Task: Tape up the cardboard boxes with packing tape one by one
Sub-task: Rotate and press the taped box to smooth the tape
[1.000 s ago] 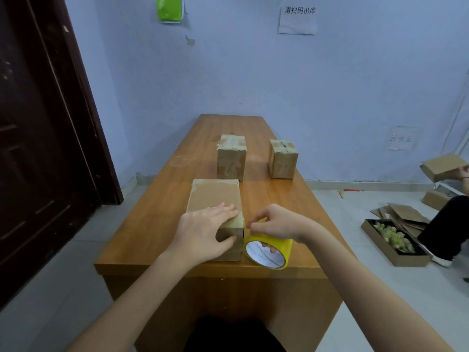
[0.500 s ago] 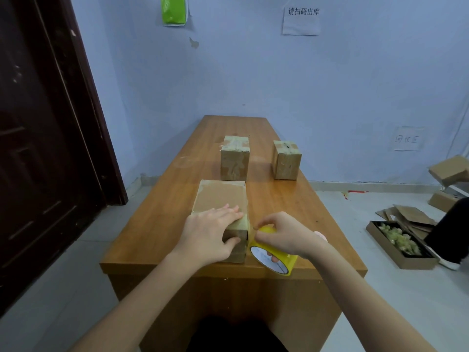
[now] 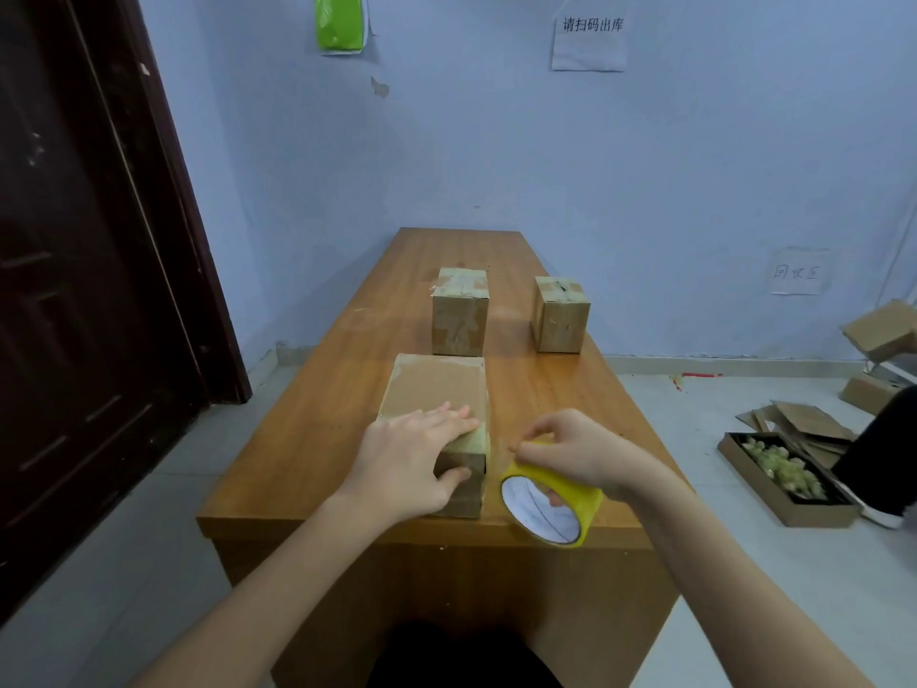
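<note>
Long brown cardboard box [image 3: 436,404] lies at near bench [image 3: 307,439] edge, long axis running away. Left hand [image 3: 412,459] spread flat, pressing its near end. Right hand [image 3: 570,451] just right, pinching yellow tape roll [image 3: 551,504].

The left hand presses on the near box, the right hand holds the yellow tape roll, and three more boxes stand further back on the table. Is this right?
Not quite. The head view shows only two boxes further back, not three. The rest holds: left hand presses the near box, right hand holds the yellow tape roll on the table.
</note>
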